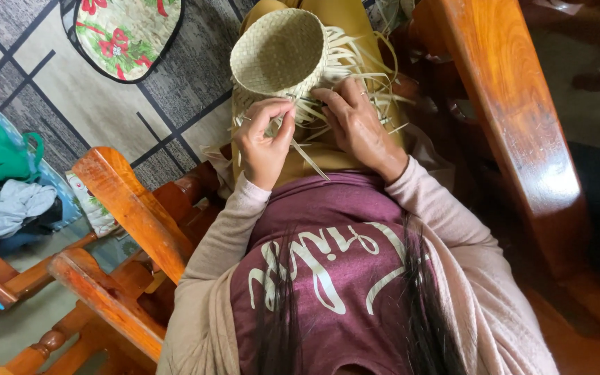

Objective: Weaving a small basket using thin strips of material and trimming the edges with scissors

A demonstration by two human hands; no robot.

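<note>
Grey patterned rug (pixel 105 104), floral cushion (pixel 130 31), wooden chair arms (pixel 130 208) (glossy); clothes (pixel 5 187) heaped left, perhaps laundry.

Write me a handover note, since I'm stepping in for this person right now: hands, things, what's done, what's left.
Left hand: pinching a loose straw strip at the rim of the woven basket.
Right hand: fingers pressed on the unwoven strips beside the rim.
Basket lies on its side in the lap, base pointing away; wooden chair arm at the left.
Done: base and wall woven.
Left: many strip ends stick out loose at the rim.
</note>
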